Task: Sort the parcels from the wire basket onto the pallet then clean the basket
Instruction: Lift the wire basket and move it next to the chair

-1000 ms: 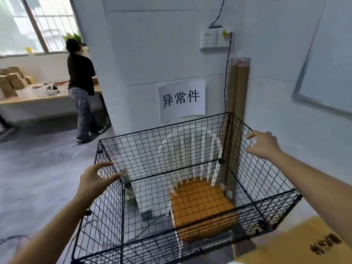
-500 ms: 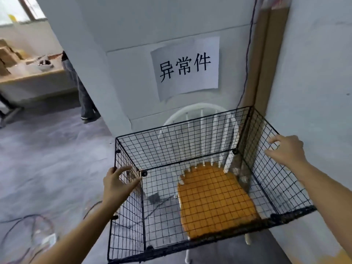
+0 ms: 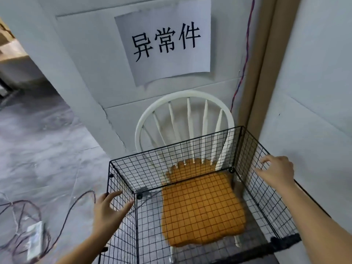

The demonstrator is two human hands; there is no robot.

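The black wire basket (image 3: 172, 149) rests on a white spindle-back chair (image 3: 182, 96) with an orange cushion (image 3: 202, 210) that shows through the mesh floor. I see no parcels in it. My left hand (image 3: 108, 212) is at the outside of the basket's left wall, fingers spread, thumb against the mesh. My right hand (image 3: 276, 172) is at the right wall near its top edge, fingertips on the wire. Neither hand is closed around the wire. No pallet is in view.
The chair stands in a wall corner under a paper sign (image 3: 165, 40) with Chinese characters. A tall cardboard strip (image 3: 257, 73) and a red-blue wire (image 3: 245, 54) run up the corner. Loose cables (image 3: 22, 206) and a white adapter (image 3: 35, 239) lie on the grey floor at left.
My view has moved closer to the corner and tilted down. Both hands stay at the basket's sides, the left now lower along its left wall. The person in the background has left the view.
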